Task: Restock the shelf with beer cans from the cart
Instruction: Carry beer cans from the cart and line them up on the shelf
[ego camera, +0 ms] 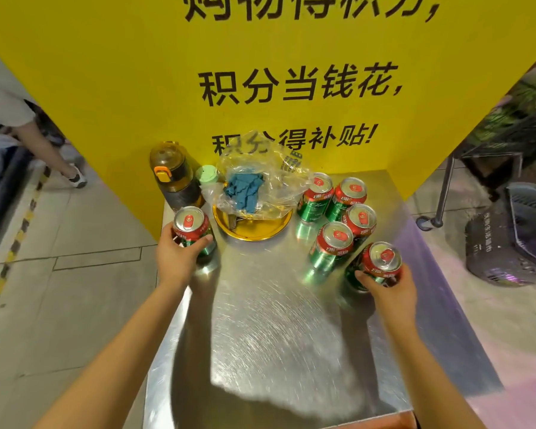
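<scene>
**Two cans in hand at the steel counter**

The left hand (175,258) is curling its fingers round a beer can (192,232) standing at the steel surface's (276,320) left edge. The right hand (390,289) is gripping another can (379,266) at the near end of four upright cans (338,212). A gold tray (251,229) is sitting between them.

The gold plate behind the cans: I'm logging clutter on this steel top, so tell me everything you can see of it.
The gold plate is round, shallow and shiny, and looks like metal or metallic plastic. It lies flat on the steel top, near the yellow sign. A crumpled clear bag with a blue cloth inside rests on it and covers its far half. Something small and dull lies on the plate under the bag, unclear what. Neither hand touches the plate.
</scene>
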The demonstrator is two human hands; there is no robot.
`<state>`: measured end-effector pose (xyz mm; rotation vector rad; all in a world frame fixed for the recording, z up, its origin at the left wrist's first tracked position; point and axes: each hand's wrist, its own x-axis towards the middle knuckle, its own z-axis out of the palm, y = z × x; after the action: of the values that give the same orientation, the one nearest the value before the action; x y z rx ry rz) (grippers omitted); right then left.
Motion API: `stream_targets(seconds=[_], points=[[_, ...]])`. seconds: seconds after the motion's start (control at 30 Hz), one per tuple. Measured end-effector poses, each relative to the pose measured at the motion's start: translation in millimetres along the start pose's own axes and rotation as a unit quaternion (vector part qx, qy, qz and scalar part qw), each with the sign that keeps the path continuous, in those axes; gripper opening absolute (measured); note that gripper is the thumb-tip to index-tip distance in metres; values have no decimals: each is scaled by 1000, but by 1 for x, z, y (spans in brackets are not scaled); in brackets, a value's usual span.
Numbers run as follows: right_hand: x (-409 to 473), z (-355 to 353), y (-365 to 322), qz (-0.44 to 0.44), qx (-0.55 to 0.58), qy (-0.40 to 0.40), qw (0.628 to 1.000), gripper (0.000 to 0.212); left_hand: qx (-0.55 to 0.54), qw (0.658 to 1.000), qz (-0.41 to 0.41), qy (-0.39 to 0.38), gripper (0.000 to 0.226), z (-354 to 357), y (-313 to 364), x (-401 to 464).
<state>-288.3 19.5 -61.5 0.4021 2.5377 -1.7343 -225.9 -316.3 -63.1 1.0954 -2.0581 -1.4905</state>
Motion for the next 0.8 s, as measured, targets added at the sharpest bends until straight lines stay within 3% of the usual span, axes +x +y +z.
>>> stream_targets(seconds=[0.33,0.5,0.63,0.73,0.8], points=[[-68,-11,-24,-36,45,-23,998,62,-113,993,-24,-33,55,-59,6,-92],[-130,11,-49,-62,74,-119,988,62,-173,984,-6,-31,45,-117,13,-141],[-188,50,-73,-48,122,-206,970,82,-161,987,3,-23,60,-182,1,-166],[-242,82,-87,-71,113,-270,954,59,-152,988,-13,-10,68,-241,-21,-183],[-279,106,-94,-76,121,-312,939,58,-148,989,-30,10,72,-284,-38,-196]])
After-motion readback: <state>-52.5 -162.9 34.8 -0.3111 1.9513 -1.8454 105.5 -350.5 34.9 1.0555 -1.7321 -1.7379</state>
